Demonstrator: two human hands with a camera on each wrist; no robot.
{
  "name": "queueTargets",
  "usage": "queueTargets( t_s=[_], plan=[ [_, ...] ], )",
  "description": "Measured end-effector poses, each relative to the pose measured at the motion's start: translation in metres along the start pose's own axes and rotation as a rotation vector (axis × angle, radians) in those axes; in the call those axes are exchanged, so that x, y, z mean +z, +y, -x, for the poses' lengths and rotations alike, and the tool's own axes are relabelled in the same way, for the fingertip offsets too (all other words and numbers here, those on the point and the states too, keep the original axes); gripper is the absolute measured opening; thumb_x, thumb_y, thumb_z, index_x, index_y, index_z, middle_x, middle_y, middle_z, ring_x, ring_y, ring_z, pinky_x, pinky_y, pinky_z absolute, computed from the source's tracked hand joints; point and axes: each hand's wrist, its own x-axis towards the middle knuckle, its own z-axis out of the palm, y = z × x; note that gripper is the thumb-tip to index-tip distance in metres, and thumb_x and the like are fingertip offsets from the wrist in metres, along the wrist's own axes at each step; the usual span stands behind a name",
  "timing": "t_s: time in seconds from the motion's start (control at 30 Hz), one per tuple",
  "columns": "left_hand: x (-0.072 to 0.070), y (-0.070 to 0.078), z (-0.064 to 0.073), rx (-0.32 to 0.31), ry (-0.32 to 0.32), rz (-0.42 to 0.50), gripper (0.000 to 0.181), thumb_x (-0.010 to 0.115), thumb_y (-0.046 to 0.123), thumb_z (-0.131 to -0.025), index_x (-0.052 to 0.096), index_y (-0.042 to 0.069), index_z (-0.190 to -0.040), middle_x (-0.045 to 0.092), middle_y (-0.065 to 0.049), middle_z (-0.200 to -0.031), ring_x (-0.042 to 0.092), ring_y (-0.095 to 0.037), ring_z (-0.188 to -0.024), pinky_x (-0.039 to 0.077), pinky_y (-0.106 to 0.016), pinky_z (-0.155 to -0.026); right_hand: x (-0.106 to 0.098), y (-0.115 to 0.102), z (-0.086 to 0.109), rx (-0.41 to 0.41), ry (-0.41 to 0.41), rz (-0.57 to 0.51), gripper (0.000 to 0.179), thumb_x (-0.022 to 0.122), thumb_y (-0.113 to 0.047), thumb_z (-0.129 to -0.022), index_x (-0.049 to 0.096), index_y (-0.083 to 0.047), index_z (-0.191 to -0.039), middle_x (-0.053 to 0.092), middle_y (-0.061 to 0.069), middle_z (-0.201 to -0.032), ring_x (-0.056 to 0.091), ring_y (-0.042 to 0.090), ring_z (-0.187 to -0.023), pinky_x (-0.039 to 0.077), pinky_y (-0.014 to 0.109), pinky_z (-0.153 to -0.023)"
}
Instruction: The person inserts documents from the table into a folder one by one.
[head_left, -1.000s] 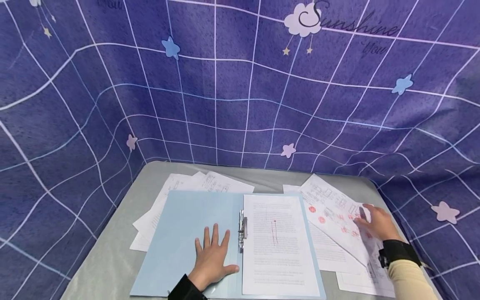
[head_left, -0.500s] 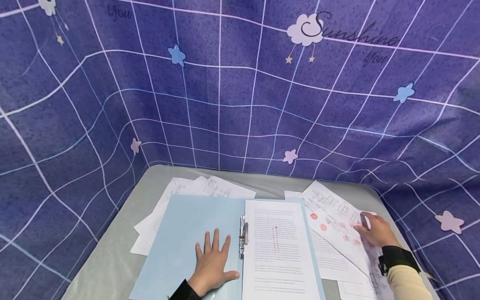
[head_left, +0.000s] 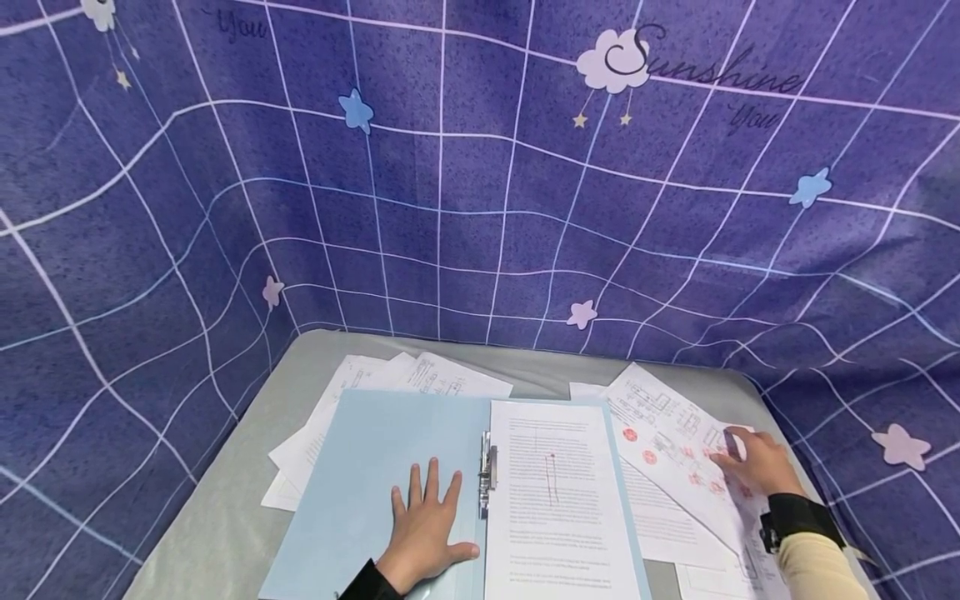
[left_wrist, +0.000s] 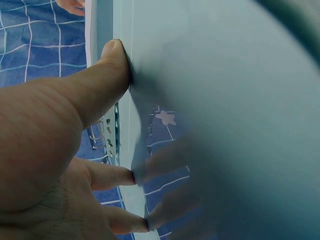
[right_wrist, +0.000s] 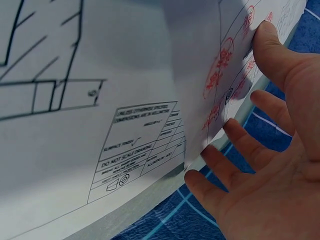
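A light blue lever folder lies spread on the table. My left hand rests on its left cover, fingers spread; the left wrist view shows thumb and fingertips touching the glossy cover. A metal clip runs along the spine, beside a printed stack with red marks. To the right, my right hand touches the edge of a drawing sheet with red stamps. In the right wrist view its thumb lies on the stamped sheet and its fingertips meet the sheet's edge, apart from the thumb.
Loose papers stick out from under the folder's left side. More printed sheets lie beneath the stamped sheet. A grey cloth covers the table. A purple gridded curtain hangs behind and at both sides.
The head view has tilted slightly up, so everything sits a little lower in it. Both hands stay in the same places on the folder and the sheet.
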Motion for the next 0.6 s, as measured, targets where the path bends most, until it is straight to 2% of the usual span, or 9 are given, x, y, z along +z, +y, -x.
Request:
queueTargets(
  t_s=[0.33, 0.6],
  plan=[
    [-0.0026, 0.0018, 0.0, -0.001, 0.002, 0.007, 0.107, 0.078, 0.064, -0.064, 0.045, 0.003, -0.145, 0.017, -0.035, -0.154, 0.007, -0.06, -0.139, 0.006, -0.082, -0.096, -0.0026, 0.0026, 0.0003, 0.043, -0.016, 0.011, 0.071, 0.078, -0.046, -0.079, 0.054, 0.0, -0.127, 0.051, 0.039, -0.111, 0.047, 0.068, -0.096, 0.043, 0.07, -0.067],
    [-0.0023, 0.0004, 0.0009, 0.006, 0.005, 0.023, 0.108, 0.078, 0.064, -0.064, 0.044, 0.002, -0.145, 0.016, -0.036, -0.154, 0.006, -0.061, -0.138, 0.005, -0.083, -0.096, -0.0074, -0.002, 0.0023, 0.061, -0.023, -0.006, 0.077, 0.078, -0.046, -0.077, 0.049, 0.001, -0.131, 0.047, 0.043, -0.115, 0.043, 0.07, -0.101, 0.041, 0.072, -0.071]
  ],
)
